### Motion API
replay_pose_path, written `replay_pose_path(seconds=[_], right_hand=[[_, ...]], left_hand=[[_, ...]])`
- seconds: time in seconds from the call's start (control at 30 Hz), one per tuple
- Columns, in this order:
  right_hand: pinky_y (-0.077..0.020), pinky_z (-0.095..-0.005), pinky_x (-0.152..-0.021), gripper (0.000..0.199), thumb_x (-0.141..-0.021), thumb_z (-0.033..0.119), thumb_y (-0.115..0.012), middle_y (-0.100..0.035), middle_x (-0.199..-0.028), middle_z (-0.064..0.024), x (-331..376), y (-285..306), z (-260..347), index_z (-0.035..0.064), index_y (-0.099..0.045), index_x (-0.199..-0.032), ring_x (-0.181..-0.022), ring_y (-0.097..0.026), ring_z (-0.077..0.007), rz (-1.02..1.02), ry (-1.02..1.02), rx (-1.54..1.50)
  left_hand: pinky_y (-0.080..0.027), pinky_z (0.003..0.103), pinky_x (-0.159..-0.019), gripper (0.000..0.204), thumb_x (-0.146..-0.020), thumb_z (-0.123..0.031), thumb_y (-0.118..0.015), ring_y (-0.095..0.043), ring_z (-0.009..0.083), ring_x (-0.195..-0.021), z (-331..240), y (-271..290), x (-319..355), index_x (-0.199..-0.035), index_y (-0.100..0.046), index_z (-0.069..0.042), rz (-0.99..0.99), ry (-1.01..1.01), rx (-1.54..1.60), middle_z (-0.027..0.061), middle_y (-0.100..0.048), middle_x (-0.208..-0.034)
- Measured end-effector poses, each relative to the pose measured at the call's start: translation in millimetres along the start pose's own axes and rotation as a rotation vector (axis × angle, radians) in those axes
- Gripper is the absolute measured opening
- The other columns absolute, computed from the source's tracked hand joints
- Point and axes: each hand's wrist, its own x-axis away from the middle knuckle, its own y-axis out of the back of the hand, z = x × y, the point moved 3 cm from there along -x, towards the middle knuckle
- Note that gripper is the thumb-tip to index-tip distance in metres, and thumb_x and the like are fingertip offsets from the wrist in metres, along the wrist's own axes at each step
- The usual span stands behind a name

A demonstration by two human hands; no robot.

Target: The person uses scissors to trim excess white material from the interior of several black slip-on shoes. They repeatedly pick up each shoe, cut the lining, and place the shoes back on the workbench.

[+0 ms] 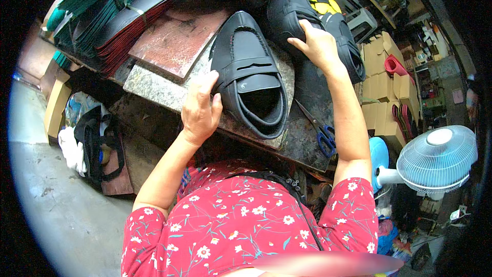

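Observation:
A black flat shoe upper (249,77) with a strap and an oval opening lies on a grey stone slab (154,84) on the worktable. My left hand (200,107) rests on its left edge, fingers pressing the rim. My right hand (316,45) reaches further back and lies on a pile of black shoe uppers (287,13), fingers spread over the top piece. Blue-handled scissors (320,133) lie on the dark tabletop just right of the upper, under my right forearm.
A rusty red plate (177,41) sits behind the slab. Stacked red and green sheets (110,18) fill the back left. Cardboard boxes (382,79) stand to the right, a white floor fan (435,159) at lower right. A black bag (97,143) lies on the concrete floor at left.

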Motion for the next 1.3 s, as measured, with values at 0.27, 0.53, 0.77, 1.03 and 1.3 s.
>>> replay_pose_path(seconds=[0.27, 0.53, 0.77, 1.03, 1.3], right_hand=[[-0.0544, -0.0416, -0.083, 0.049, -0.083, 0.046, -0.075, -0.067, -0.1, -0.0159, 12, -10, 15, 0.0032, -0.065, -0.105, -0.097, -0.066, -0.0333, -0.101, 0.096, -0.068], [-0.0528, -0.0398, -0.09, 0.048, -0.081, 0.038, -0.08, -0.071, -0.11, -0.015, 73, 32, -123, 0.0024, -0.07, -0.111, -0.102, -0.068, -0.0304, -0.044, -0.459, 0.043], [-0.0534, -0.0388, -0.085, 0.057, -0.072, 0.028, -0.084, -0.073, -0.104, -0.0172, 128, -16, -184, 0.0094, -0.068, -0.123, -0.091, -0.07, -0.031, -0.088, -0.487, -0.183], [-0.0509, -0.0303, -0.093, 0.048, -0.083, 0.011, -0.077, -0.07, -0.115, -0.0077, 144, 31, -192, -0.0029, -0.063, -0.126, -0.102, -0.066, -0.0149, -0.097, -0.593, -0.981], [-0.0513, -0.0292, -0.095, 0.051, -0.083, 0.006, -0.077, -0.071, -0.116, -0.0078, 144, 58, -189, -0.0035, -0.062, -0.131, -0.102, -0.066, -0.0146, -0.26, -0.589, -0.912]], left_hand=[[-0.049, 0.045, -0.097, 0.047, -0.086, 0.0, -0.06, -0.06, 0.0391, -0.11, 4, -4, -9, -0.132, -0.054, -0.003, 0.065, 0.001, -0.059, 0.0187, -0.06, -0.126], [-0.048, 0.045, -0.098, 0.044, -0.085, -0.001, -0.06, -0.059, 0.0382, -0.112, 5, -13, -8, -0.128, -0.057, -0.003, 0.067, 0.014, -0.113, 0.0178, -0.06, -0.127], [-0.047, 0.044, -0.1, 0.043, -0.087, 0.001, -0.055, -0.06, 0.0391, -0.113, 6, -15, -9, -0.13, -0.055, -0.001, 0.068, -0.002, -0.105, 0.0213, -0.062, -0.127], [-0.049, 0.044, -0.097, 0.047, -0.083, 0.002, -0.058, -0.061, 0.0386, -0.109, 11, -16, -9, -0.13, -0.057, -0.002, 0.061, -0.021, -0.121, 0.019, -0.062, -0.126], [-0.049, 0.044, -0.098, 0.047, -0.083, 0.003, -0.058, -0.061, 0.0388, -0.111, 9, -15, -6, -0.13, -0.056, -0.001, 0.067, -0.024, -0.11, 0.0198, -0.061, -0.127]])
